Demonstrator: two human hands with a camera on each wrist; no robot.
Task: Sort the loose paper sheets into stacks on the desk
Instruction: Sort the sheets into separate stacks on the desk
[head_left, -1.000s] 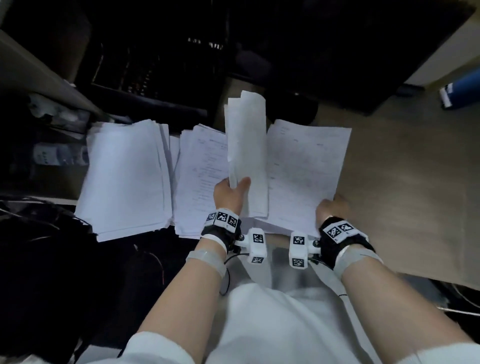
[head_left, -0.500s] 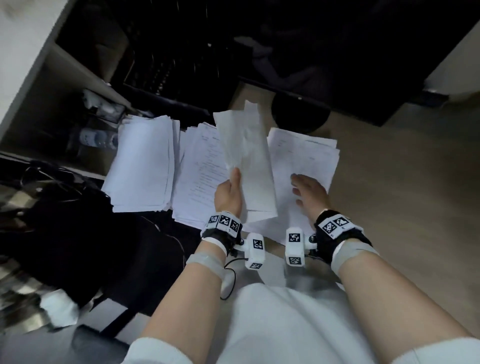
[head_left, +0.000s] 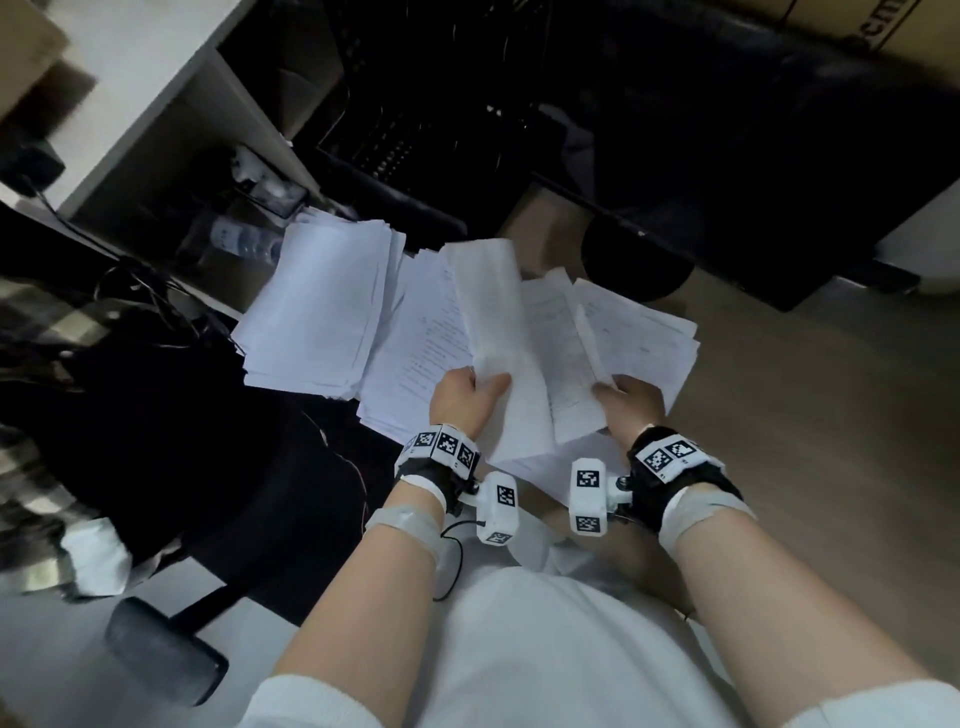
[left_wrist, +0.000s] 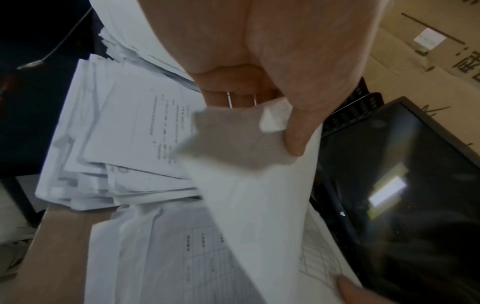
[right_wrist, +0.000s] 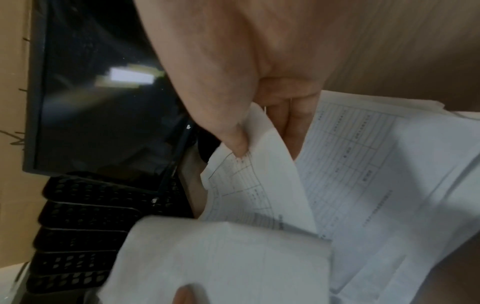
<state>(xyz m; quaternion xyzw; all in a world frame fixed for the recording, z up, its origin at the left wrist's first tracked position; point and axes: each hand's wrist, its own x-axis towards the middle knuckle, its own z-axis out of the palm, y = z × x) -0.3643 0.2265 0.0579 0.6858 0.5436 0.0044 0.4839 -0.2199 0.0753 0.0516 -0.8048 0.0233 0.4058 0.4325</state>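
Note:
Three piles of white paper lie on the wooden desk (head_left: 810, 426): a blank left stack (head_left: 322, 306), a printed middle stack (head_left: 415, 358) and a right stack (head_left: 654, 332). My left hand (head_left: 470, 387) grips a bundle of sheets (head_left: 488, 312) by its near edge and holds it upright between the middle and right piles, with the thumb (left_wrist: 296, 133) pressed on the paper. My right hand (head_left: 615, 392) pinches the near corner of a printed table sheet (head_left: 563, 364), lifted off the right stack. In the right wrist view, thumb and fingers (right_wrist: 233, 142) clamp that sheet (right_wrist: 257, 185).
A black monitor (left_wrist: 389, 185) on a round base (head_left: 636, 260) stands behind the papers, with stacked black mesh trays (head_left: 415, 130) beside it. A plastic bottle (head_left: 244, 241) lies on a shelf at the left. A dark chair (head_left: 171, 415) stands left of the desk.
My right hand, flat on the right stack half a second ago, now pinches its top sheet and has raised it. My left hand still holds the bundle, now leaning further left.

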